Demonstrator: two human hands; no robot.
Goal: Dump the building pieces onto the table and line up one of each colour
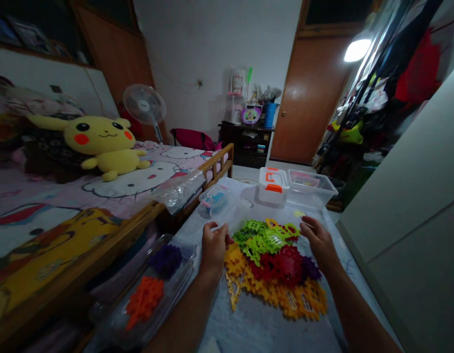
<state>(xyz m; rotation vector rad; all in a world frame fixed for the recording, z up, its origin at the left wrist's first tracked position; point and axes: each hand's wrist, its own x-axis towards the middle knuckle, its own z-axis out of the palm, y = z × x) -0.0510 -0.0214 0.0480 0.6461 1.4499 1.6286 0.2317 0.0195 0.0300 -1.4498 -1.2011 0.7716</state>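
A pile of flat, notched plastic building pieces lies on the cloth-covered table between my hands. Green pieces are at its far side, red pieces in the middle, and orange-yellow pieces along the near edge. A few purple pieces show at the right. My left hand hovers at the pile's left edge, fingers loosely curled with a gap between thumb and index finger. On the other side, my right hand is beside the pile, fingers apart and pointing inward. Nothing held shows in either hand.
To the left, a clear plastic tray holds purple and orange pieces. Beyond the pile stand a lidded box with orange latches, an open clear bin and a small clear container. A wooden bed rail borders the table's left.
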